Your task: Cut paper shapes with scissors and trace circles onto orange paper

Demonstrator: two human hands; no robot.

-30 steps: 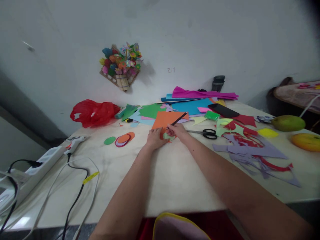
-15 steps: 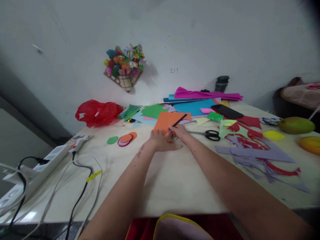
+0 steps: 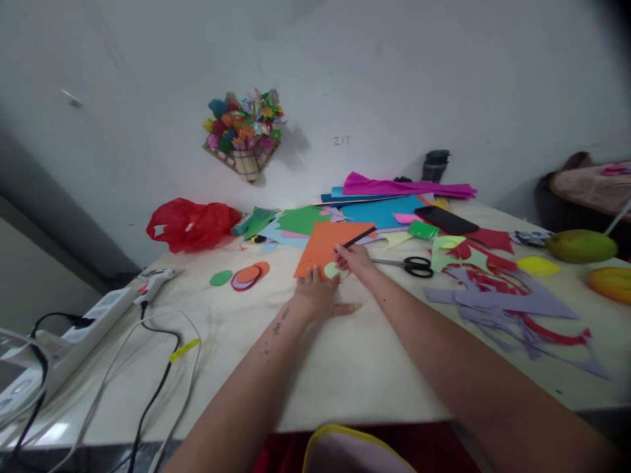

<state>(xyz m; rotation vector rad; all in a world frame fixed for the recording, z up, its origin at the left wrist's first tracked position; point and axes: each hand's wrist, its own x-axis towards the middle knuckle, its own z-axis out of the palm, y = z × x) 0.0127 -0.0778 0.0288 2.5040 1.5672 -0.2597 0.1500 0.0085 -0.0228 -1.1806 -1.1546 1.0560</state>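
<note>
An orange sheet point(image 3: 328, 240) lies on the table in front of me, with a faint curved outline at its lower left. A pale green paper circle point(image 3: 335, 270) rests at its lower right corner. My left hand point(image 3: 318, 297) is flat, fingers spread, its fingertips on the sheet's near edge and by the circle. In my right hand point(image 3: 353, 259) is a black pencil point(image 3: 362, 235), slanting up to the right, the hand just above the circle. Black-handled scissors point(image 3: 409, 264) lie right of this hand. Orange, purple and red circles point(image 3: 249, 274) overlap at the left, beside a green circle point(image 3: 221, 278).
Purple and red scraps point(image 3: 513, 302) and two mangoes point(image 3: 582, 246) lie at the right. A phone point(image 3: 446, 220) and coloured sheets point(image 3: 382, 211) are at the back. At the left are a red bag point(image 3: 192, 223), a power strip point(image 3: 93, 328) and cables.
My left hand has moved slightly nearer and turned, uncovering the sheet's lower part and the pale green circle. My right hand still holds the pencil, which now tilts lower.
</note>
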